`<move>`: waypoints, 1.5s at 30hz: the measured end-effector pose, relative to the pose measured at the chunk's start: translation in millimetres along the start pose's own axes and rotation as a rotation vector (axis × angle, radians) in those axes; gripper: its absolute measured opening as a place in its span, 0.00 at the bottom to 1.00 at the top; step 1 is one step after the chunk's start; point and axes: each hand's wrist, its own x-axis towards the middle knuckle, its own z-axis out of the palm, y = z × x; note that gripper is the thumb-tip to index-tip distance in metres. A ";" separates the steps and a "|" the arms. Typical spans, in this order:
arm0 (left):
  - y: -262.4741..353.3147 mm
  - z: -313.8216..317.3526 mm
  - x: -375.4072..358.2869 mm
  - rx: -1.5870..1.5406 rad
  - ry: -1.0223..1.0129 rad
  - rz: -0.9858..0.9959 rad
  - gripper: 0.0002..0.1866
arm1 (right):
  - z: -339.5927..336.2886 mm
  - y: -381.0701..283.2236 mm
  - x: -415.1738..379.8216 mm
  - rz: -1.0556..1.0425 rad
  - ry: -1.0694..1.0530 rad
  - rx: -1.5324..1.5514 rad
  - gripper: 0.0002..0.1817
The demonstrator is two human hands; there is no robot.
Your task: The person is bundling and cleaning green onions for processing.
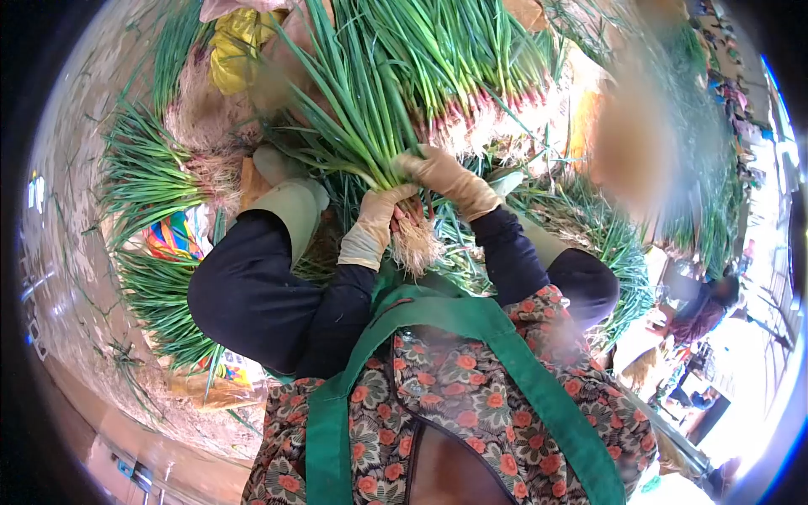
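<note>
Gripped in the left hand (376,220), around the lower stems, a bunch of green onions (370,147). Against the stems just beside, the right hand (454,181) with curled fingers; impossible to tell if clamped. Little open room beyond the grip, before a packed row of onions (484,84); bent knees (244,273) at either side, loose leaves (581,210) at the right. Creased pale gloves, long smooth leaves, stringy roots (417,246) toward the body, flat green straps (539,374) closer in.
</note>
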 end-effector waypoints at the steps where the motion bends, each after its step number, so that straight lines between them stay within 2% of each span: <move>1: -12.4 -3.4 8.9 -0.050 0.006 0.039 0.10 | -2.3 11.5 -1.2 -0.020 0.098 -0.357 0.21; 2: -8.0 1.3 4.6 -0.097 0.018 0.044 0.10 | -1.5 1.5 -3.5 -0.040 0.196 -0.714 0.21; 5: -0.9 7.2 -3.7 -0.253 0.016 0.032 0.09 | -7.4 0.1 -4.1 0.010 0.340 -0.772 0.17; 6: -4.9 2.2 -0.7 -0.307 -0.020 -0.001 0.07 | -24.5 25.9 2.0 0.020 0.399 -0.472 0.15; 8: -0.6 2.5 -3.5 -0.398 -0.076 -0.030 0.09 | -65.1 34.0 -8.6 0.093 0.478 -0.314 0.15; 10: 13.2 13.2 -21.6 -0.486 -0.111 -0.032 0.11 | -133.6 65.3 -29.2 0.011 0.398 -0.545 0.14; 11: 14.7 12.9 -23.4 -0.551 -0.171 0.016 0.15 | -122.0 -38.9 -66.4 0.179 0.552 -0.610 0.11; 12: 17.2 14.6 -25.7 -0.654 -0.220 0.016 0.18 | -166.3 -28.1 -87.2 0.082 0.611 -0.901 0.10; 13: 20.1 12.8 -24.5 -0.673 -0.300 0.029 0.19 | -208.2 -33.8 -117.0 0.300 0.634 -0.357 0.14; 14: 22.6 9.1 -24.0 -0.692 -0.378 0.040 0.21 | -224.5 -51.5 -152.4 0.378 0.677 -0.637 0.15; 15: 26.6 6.6 -26.1 -0.626 -0.536 0.145 0.23 | -239.8 -70.5 -187.6 0.486 0.712 -0.934 0.17; 16: 25.3 10.2 -27.8 -0.968 -0.635 0.012 0.19 | -255.1 -89.5 -222.9 0.606 0.743 -1.196 0.19; 17: 31.4 17.1 -35.7 -0.948 -0.643 0.070 0.17 | -281.3 -76.0 -254.9 0.856 0.802 -1.288 0.23; 18: 40.3 25.0 -44.0 -0.928 -0.651 0.129 0.16 | -353.7 -4.0 -326.0 0.988 0.558 -1.440 0.26; 19: 46.2 30.8 -46.4 -0.764 -0.533 0.205 0.14 | -304.3 -57.0 -320.1 1.294 0.249 -1.539 0.24; 20: 48.7 35.5 -46.9 -0.595 -0.413 0.274 0.13 | -304.7 -48.0 -321.9 1.202 0.032 -1.652 0.21; 21: 47.4 40.4 -45.7 -0.582 -0.297 0.306 0.12 | -303.9 -40.3 -322.9 1.080 -0.172 -1.768 0.18; 22: 46.3 40.3 -44.5 -0.618 -0.239 0.264 0.11 | -330.9 9.2 -328.7 0.814 -0.311 -1.831 0.16; 23: 44.2 38.9 -42.1 -0.651 -0.181 0.225 0.10 | -331.3 33.6 -312.2 0.557 0.166 -1.473 0.20; 24: 41.7 36.4 -38.7 -0.683 -0.121 0.187 0.10 | -262.6 -23.8 -248.1 0.229 0.217 -1.192 0.18; 26: 33.7 24.8 -25.7 -0.751 -0.133 0.123 0.08 | -190.1 -56.2 -156.7 0.385 0.305 -0.780 0.17; 27: 32.2 23.7 -25.2 -0.753 -0.105 0.125 0.08 | -172.8 -50.0 -118.0 0.242 0.133 -0.992 0.17; 28: 30.9 22.9 -26.3 -0.755 -0.077 0.126 0.08 | -148.8 -44.7 -86.0 0.003 0.056 -0.990 0.16; 30: 30.7 23.3 -26.2 -0.754 -0.056 0.118 0.08 | -116.6 -10.8 -23.7 -0.416 0.113 -1.041 0.17; 31: 30.8 23.5 -25.4 -0.752 -0.047 0.112 0.07 | -88.8 -32.4 -1.0 -0.280 0.038 -1.204 0.18; 32: 29.8 22.6 -23.5 -0.738 -0.039 0.115 0.08 | -74.0 -33.4 27.9 0.064 0.057 -1.086 0.19; 34: 26.0 21.0 -19.1 -0.715 -0.026 0.119 0.09 | -58.3 -10.3 64.7 0.220 0.256 -1.252 0.16; 37: 26.3 21.4 -18.0 -0.535 0.005 0.165 0.14 | -58.1 -13.9 64.6 0.080 0.256 -1.169 0.18; 40: 18.1 13.0 -10.6 -0.421 -0.003 0.093 0.17 | -36.1 -37.8 29.3 0.046 0.090 -0.921 0.15; 42: 19.0 14.8 -8.3 -0.332 -0.004 0.093 0.15 | -12.5 -39.6 5.2 0.028 -0.056 -0.827 0.15; 43: 20.3 20.1 -10.3 -0.318 0.051 0.106 0.13 | -8.0 -45.5 -1.9 -0.018 -0.065 -1.002 0.15; 45: 16.6 16.2 -6.4 -0.362 0.019 0.125 0.12 | -10.6 -13.9 0.4 -0.221 0.005 -0.851 0.13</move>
